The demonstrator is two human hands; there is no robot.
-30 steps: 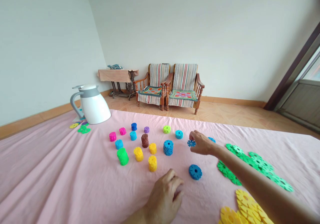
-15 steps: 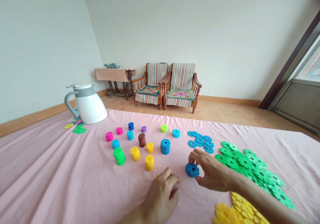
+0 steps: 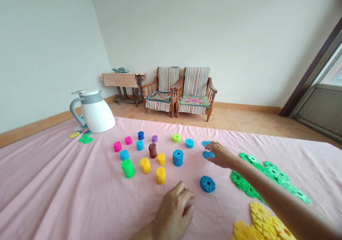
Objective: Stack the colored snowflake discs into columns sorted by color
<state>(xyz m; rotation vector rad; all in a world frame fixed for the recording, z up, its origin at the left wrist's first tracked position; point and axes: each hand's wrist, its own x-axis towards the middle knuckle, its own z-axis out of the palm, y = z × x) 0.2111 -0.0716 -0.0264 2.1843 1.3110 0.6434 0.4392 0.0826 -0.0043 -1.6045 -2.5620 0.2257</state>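
My left hand (image 3: 175,209) rests low at the middle of the pink cloth, its fingers curled; whether anything is inside them is hidden. Over the loose blue discs (image 3: 208,154) reaches my right hand (image 3: 220,154), fingers apart, partly covering them. A short stack of dark blue discs (image 3: 207,184) stands between my hands, touched by neither. Behind it is a taller blue stack (image 3: 177,158). Further left are yellow stacks (image 3: 160,175), a green stack (image 3: 128,168) and a brown stack (image 3: 152,150). Loose green discs (image 3: 278,174) lie under and beyond my right forearm.
A white and grey jug (image 3: 97,115) stands at the cloth's back left, near a few loose discs (image 3: 86,138). Yellow discs (image 3: 263,220) are piled at the front right. Two wooden chairs (image 3: 193,102) stand beyond the pink cloth (image 3: 88,186).
My right hand has let go of the dark blue stack and moved up and away to the loose blue discs. My left hand has barely moved.
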